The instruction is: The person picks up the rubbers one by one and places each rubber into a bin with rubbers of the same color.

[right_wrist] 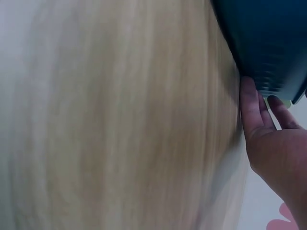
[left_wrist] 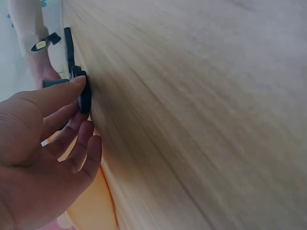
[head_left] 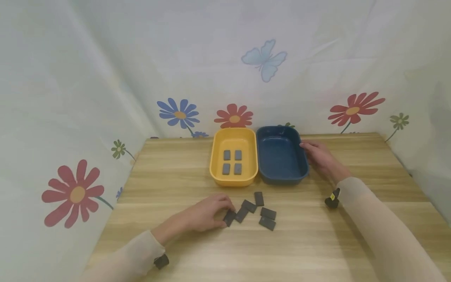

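Note:
My left hand (head_left: 210,211) pinches a dark rectangular tile (head_left: 229,218) between thumb and fingertips, at the left end of a loose group of tiles. Close up in the left wrist view, the tile (left_wrist: 85,93) stands on edge under the thumb, other fingers loosely bent below it. Several more dark tiles (head_left: 268,213) lie scattered on the table just right of that hand. At the blue bin (head_left: 282,181), my right hand (head_left: 320,155) touches the right outer side with its fingertips. In the right wrist view its fingers (right_wrist: 250,103) lie fairly straight against the bin's wall.
A yellow bin (head_left: 233,182) stands left of the blue one, side by side, with several grey tiles (head_left: 226,169) in two rows on its floor. Both bins are near the back edge of the wooden table (head_left: 169,168), before a flowered cloth backdrop (head_left: 190,58).

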Motion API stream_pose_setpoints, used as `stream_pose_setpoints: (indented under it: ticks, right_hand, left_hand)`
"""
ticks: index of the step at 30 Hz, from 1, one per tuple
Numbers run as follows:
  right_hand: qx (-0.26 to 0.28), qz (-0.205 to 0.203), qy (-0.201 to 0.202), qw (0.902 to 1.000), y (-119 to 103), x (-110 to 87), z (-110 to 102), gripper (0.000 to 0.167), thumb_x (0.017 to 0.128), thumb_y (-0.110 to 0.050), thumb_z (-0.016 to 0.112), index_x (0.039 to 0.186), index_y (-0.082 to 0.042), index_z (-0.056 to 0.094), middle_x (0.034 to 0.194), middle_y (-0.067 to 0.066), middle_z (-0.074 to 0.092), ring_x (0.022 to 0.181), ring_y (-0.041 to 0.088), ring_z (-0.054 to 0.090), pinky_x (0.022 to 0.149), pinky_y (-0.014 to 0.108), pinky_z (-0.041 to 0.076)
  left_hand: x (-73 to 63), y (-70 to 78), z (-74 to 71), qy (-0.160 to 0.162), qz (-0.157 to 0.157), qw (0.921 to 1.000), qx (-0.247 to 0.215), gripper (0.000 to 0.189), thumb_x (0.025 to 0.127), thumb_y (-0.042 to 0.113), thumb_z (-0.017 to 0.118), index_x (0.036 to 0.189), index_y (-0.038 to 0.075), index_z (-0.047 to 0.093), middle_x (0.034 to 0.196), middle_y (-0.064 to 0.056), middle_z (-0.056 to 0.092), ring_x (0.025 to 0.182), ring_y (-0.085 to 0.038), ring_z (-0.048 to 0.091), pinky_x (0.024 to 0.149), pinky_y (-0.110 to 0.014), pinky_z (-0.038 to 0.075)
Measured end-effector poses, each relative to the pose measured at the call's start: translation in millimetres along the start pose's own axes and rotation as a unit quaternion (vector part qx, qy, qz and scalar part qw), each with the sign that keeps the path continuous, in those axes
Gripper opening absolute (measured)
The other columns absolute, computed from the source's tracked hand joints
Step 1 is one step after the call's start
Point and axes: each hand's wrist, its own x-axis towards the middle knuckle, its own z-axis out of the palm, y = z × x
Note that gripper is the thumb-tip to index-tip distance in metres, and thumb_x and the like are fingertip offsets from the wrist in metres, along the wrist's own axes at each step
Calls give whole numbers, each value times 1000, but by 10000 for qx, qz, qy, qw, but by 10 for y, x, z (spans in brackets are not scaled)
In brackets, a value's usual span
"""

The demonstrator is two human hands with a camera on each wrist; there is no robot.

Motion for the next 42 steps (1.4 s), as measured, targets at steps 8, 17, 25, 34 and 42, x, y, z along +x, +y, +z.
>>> stream_pose_setpoints:
  ticks: [8, 17, 25, 34, 42]
  right_hand:
    - [14, 12, 79, 10000, 66, 14, -14, 59, 112, -31, 53, 154, 8, 42, 151, 24, 51, 108, 8, 67, 88, 25, 60]
    - [398, 38, 152, 9991, 85, 25, -38, 64, 111, -34, 57, 158, 5, 38, 145, 15, 56, 108, 7, 67, 89, 24, 60]
    - [458, -61, 154, 9988, 72, -15, 26, 59, 111, -33, 57, 153, 7, 44, 127, 4, 64, 105, 7, 68, 90, 25, 60]
    - [537, -51, 148, 9984, 87, 5, 15, 62, 110, -35, 58, 155, 5, 43, 125, 0, 67, 106, 5, 68, 90, 24, 59]
    - [439, -69, 69, 9990, 86, -2, -4, 63, 112, -35, 55, 155, 8, 40, 120, -1, 69, 104, 6, 69, 90, 24, 59]
  left_hand:
    - [6, 0, 34, 23, 160, 9994, 307, 45, 88, 21, 87, 130, 21, 70, 129, 9, 62, 127, -14, 57, 116, -37, 45]
    - [36, 34, 4, 121, 164, 9988, 445, 45, 87, 22, 87, 129, 20, 71, 128, 8, 64, 125, -15, 58, 114, -38, 46]
    - [41, -18, 30, 177, 188, 9991, 341, 45, 87, 23, 88, 128, 21, 71, 125, 9, 63, 123, -13, 58, 113, -37, 47]
    - [44, -20, -7, 230, 290, 9987, 350, 46, 85, 25, 89, 127, 20, 72, 123, 9, 63, 121, -13, 59, 112, -37, 48]
    - [64, 12, -38, 89, 389, 9974, 599, 46, 87, 28, 89, 128, 17, 73, 124, 6, 63, 118, -12, 60, 109, -33, 50]
